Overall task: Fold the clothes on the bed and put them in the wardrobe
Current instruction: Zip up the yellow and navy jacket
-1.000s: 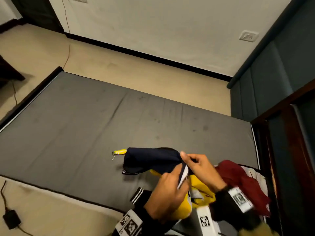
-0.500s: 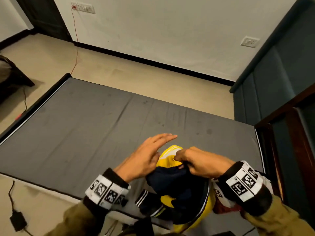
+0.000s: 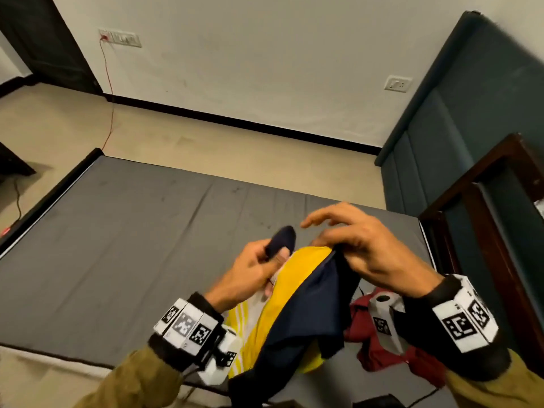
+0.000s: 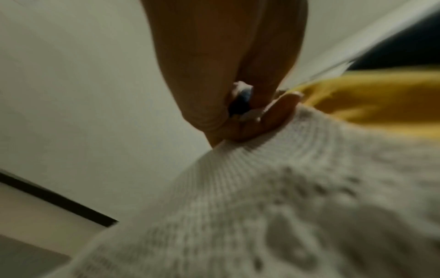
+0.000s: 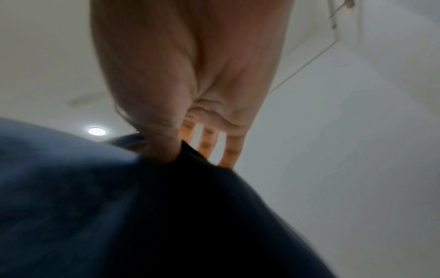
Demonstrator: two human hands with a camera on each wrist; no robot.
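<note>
Both hands hold a navy and yellow garment (image 3: pixel 297 301) raised above the near right part of the grey bed (image 3: pixel 132 245). The left hand (image 3: pixel 253 272) clenches a navy fold of the garment, with a white ribbed edge against its fingers (image 4: pixel 273 112). The right hand (image 3: pixel 365 248) pinches the navy cloth between thumb and forefinger; its other fingers (image 5: pixel 228 150) extend straight. A dark red garment (image 3: pixel 379 348) lies on the bed, near right, below the right wrist.

dim warm indoor light | head view sharp, edges bowed | wrist views blurred | ceiling lamp (image 5: pixel 97 131) glare
</note>
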